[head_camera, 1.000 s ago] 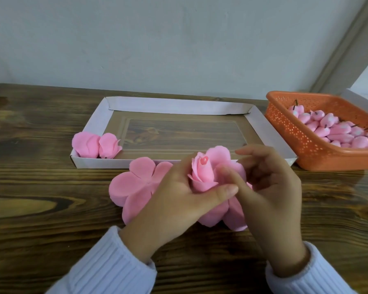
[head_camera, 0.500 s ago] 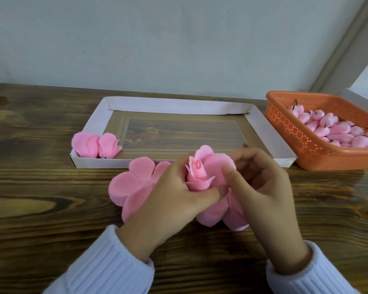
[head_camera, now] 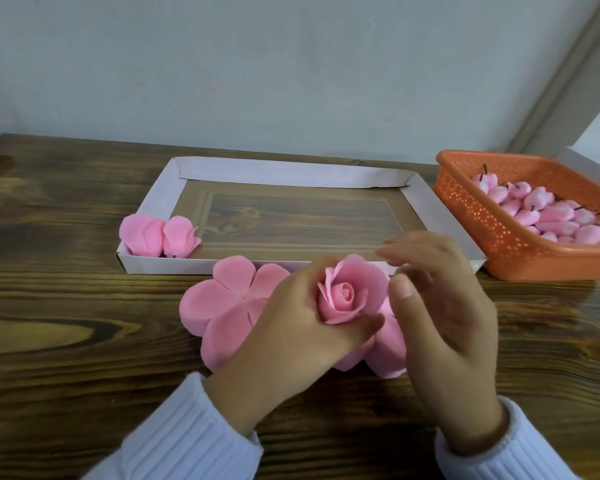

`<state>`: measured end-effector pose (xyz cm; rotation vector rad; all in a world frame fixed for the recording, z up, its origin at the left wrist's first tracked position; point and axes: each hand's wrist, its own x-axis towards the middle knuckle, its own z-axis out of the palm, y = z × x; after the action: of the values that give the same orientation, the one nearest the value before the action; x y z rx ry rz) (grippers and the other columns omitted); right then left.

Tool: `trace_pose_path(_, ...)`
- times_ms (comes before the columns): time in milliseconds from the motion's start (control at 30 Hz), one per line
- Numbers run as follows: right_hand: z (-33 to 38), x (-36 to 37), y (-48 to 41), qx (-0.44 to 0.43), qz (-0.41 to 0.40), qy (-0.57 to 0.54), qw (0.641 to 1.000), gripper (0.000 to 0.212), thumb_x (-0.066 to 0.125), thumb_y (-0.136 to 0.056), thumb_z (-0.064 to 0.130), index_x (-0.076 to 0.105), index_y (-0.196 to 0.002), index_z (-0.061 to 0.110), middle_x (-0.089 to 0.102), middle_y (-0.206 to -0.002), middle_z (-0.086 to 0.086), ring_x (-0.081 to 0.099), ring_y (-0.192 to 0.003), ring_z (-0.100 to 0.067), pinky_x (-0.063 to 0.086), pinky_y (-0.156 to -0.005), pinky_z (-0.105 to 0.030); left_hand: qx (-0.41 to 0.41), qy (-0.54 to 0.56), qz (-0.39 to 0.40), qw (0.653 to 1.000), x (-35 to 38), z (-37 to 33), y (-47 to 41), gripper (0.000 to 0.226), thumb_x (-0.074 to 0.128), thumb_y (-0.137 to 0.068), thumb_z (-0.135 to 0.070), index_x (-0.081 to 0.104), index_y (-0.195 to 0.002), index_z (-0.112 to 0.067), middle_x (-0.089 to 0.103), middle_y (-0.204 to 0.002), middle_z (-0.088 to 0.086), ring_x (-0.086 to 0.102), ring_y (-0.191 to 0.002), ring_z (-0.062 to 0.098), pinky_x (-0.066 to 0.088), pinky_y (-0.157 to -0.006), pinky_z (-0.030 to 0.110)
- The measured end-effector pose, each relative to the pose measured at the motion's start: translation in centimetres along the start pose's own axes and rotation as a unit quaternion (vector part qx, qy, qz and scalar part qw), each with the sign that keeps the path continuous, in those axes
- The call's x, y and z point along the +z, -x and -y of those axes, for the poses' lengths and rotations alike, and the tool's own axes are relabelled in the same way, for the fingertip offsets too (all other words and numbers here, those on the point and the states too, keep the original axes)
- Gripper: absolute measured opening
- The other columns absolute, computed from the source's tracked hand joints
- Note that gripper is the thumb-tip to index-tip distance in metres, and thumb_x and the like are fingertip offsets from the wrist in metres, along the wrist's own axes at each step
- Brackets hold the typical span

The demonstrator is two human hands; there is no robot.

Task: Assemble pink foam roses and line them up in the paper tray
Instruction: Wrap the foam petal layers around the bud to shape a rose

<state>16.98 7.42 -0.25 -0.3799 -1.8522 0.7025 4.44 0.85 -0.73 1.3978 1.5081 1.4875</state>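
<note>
Left hand pinches the half-built pink foam rose between thumb and fingers. Right hand is just beside it, fingers loosely spread, holding nothing. The white paper tray is just beyond both hands.

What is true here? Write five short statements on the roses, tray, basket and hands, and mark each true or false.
1. The left hand grips a rose. True.
2. The paper tray holds five roses. False: only two finished roses lie in it, in its near left corner.
3. The orange basket stands right of the tray. True.
4. The basket is empty. False: it holds pink buds.
5. The flat petal pieces lie inside the tray. False: they lie on the table, in front of the tray.
</note>
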Motion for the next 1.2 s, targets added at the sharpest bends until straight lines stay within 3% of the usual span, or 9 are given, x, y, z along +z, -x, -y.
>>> trace_pose_path(133,0.1,0.3,0.3,-0.031,0.079,0.016,0.996,0.021,0.053,-0.090,0.022,0.070,-0.102,0.019,0.054,-0.120,-0.006,0.060,-0.096,-0.029,0.049,-0.079,-0.033,0.010,0.053,0.008,0.998,0.3,-0.3,-0.3,0.008,0.062,-0.061,-0.032,0.068,-0.067,-0.031,0.065,-0.063,-0.021,0.060,-0.063,-0.008,0.047,-0.063,0.011)
trace_pose_path(367,0.0,0.3,0.3,-0.012,0.080,-0.023,0.996,0.022,0.052,-0.089,0.021,0.069,-0.104,0.022,0.056,-0.123,-0.005,0.059,-0.107,-0.017,0.045,-0.088,-0.023,0.061,0.031,0.042,0.997,0.0,-0.6,0.4,0.020,0.068,-0.069,-0.008,0.069,-0.085,-0.022,0.070,-0.081,-0.006,0.067,-0.075,0.004,0.054,-0.065,0.021)
trace_pose_path(500,-0.2,0.5,0.5,0.083,0.075,-0.161,0.981,0.036,0.043,-0.093,0.027,0.050,-0.129,0.022,0.058,-0.126,0.000,0.057,-0.118,-0.019,0.047,-0.092,-0.026,0.076,0.069,-0.002,0.995,0.1,-0.8,0.6,0.014,0.070,-0.074,-0.028,0.065,-0.075,-0.015,0.069,-0.075,0.004,0.068,-0.071,0.017,0.055,-0.064,0.028)
trace_pose_path(667,-0.6,0.7,0.5,0.172,0.082,-0.233,0.954,0.030,0.046,-0.097,0.029,0.053,-0.124,0.017,0.064,-0.119,-0.004,0.061,-0.114,-0.023,0.050,-0.092,-0.031,0.079,0.107,-0.101,0.986,0.0,-0.9,0.5,0.025,0.064,-0.077,-0.041,0.067,-0.080,-0.016,0.068,-0.075,-0.010,0.064,-0.070,0.001,0.049,-0.063,0.014)
trace_pose_path(800,-0.7,0.8,0.5,0.248,0.128,-0.305,0.910,0.024,0.049,-0.093,0.014,0.053,-0.115,0.006,0.066,-0.114,-0.014,0.063,-0.108,-0.037,0.055,-0.088,-0.041,0.038,0.182,-0.113,0.976,0.1,-0.6,0.4,0.036,0.067,-0.072,-0.043,0.067,-0.097,-0.017,0.073,-0.089,-0.009,0.071,-0.086,0.009,0.055,-0.070,0.021)
trace_pose_path(867,-0.7,0.9,0.6,0.264,0.147,-0.309,0.902,0.022,0.053,-0.091,0.012,0.053,-0.111,0.003,0.065,-0.107,-0.020,0.065,-0.103,-0.035,0.056,-0.084,-0.038,0.031,0.195,-0.091,0.976,0.1,-0.5,0.5,0.024,0.071,-0.069,-0.041,0.068,-0.087,-0.026,0.073,-0.099,-0.008,0.072,-0.090,0.020,0.059,-0.070,0.032)
trace_pose_path(933,-0.6,1.1,0.7,0.273,0.175,-0.313,0.893,0.024,0.058,-0.090,0.015,0.056,-0.112,0.007,0.062,-0.100,-0.028,0.064,-0.088,-0.035,0.054,-0.077,-0.039,0.024,0.196,-0.079,0.977,0.1,-0.7,0.6,0.012,0.075,-0.064,-0.036,0.066,-0.069,-0.032,0.068,-0.113,-0.012,0.071,-0.091,0.021,0.055,-0.055,0.026)
trace_pose_path(1100,-0.9,1.3,0.8,0.305,0.175,-0.337,0.873,0.030,0.063,-0.087,0.022,0.060,-0.113,0.007,0.057,-0.079,-0.021,0.049,-0.065,-0.026,0.035,-0.061,-0.045,0.017,0.216,-0.037,0.976,0.2,-0.8,0.7,0.009,0.076,-0.064,-0.031,0.068,-0.068,-0.032,0.071,-0.106,-0.008,0.065,-0.057,0.011,0.046,-0.044,0.021)
trace_pose_path(1200,-0.8,1.5,0.8,0.331,0.184,-0.410,0.830,0.037,0.054,-0.091,0.024,0.058,-0.123,0.005,0.056,-0.069,-0.009,0.049,-0.062,-0.017,0.041,-0.059,-0.032,-0.011,0.221,-0.041,0.974,0.3,-0.8,0.7,0.019,0.075,-0.064,-0.039,0.074,-0.080,-0.030,0.073,-0.087,0.002,0.054,-0.045,0.021,0.045,-0.043,0.023)
